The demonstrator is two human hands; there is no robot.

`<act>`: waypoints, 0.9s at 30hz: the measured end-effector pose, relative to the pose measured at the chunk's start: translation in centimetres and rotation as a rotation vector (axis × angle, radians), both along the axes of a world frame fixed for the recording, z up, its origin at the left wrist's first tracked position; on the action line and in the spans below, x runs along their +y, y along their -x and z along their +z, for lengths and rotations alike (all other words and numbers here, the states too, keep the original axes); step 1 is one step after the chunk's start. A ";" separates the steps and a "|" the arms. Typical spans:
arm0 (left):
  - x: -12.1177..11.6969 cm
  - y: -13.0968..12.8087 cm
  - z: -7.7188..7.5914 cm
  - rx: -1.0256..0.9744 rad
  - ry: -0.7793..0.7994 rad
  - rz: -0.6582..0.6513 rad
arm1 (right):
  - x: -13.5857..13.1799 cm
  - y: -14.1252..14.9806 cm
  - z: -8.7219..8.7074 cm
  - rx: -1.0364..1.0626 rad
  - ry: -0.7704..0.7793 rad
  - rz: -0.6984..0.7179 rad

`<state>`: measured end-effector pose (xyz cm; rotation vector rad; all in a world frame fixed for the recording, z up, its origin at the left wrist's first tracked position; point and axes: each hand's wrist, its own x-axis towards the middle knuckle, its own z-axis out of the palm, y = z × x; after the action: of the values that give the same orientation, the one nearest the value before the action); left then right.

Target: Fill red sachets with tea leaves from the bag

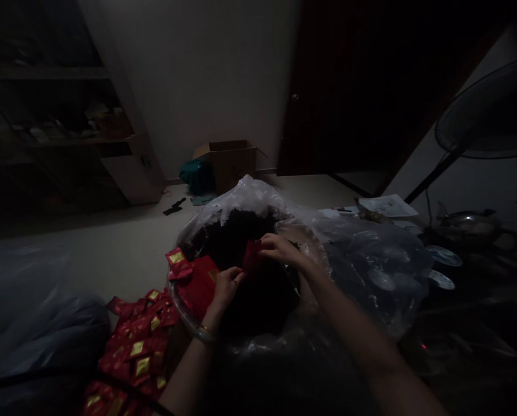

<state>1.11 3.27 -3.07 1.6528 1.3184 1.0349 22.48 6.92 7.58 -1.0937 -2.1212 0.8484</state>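
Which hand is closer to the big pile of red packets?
Left. The left hand is above and to the right of the pile of red packets in the picture; the right hand is farther right and higher, over the dark heap.

the plastic-lined container [247, 189] before you held dark loose material [245, 225], with red packets [195, 283] at its left edge; beyond, the pale floor [141, 237] carried an open cardboard box [233, 164] and a teal bundle [196, 176].
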 end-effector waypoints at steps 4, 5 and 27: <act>0.0 0.2 0.3 0.160 -0.219 0.075 | -0.2 -0.3 -0.9 0.115 0.010 -0.076; 0.0 0.2 0.5 0.230 -0.278 0.126 | -0.2 -0.4 -1.0 0.112 0.028 -0.103; -0.1 -0.8 2.6 -0.224 0.321 -0.183 | -0.1 -1.1 -1.8 0.184 0.216 -0.229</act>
<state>1.89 3.14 -0.48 1.3453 1.0981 0.8241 23.58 6.81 5.79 -1.2862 -1.7457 1.0403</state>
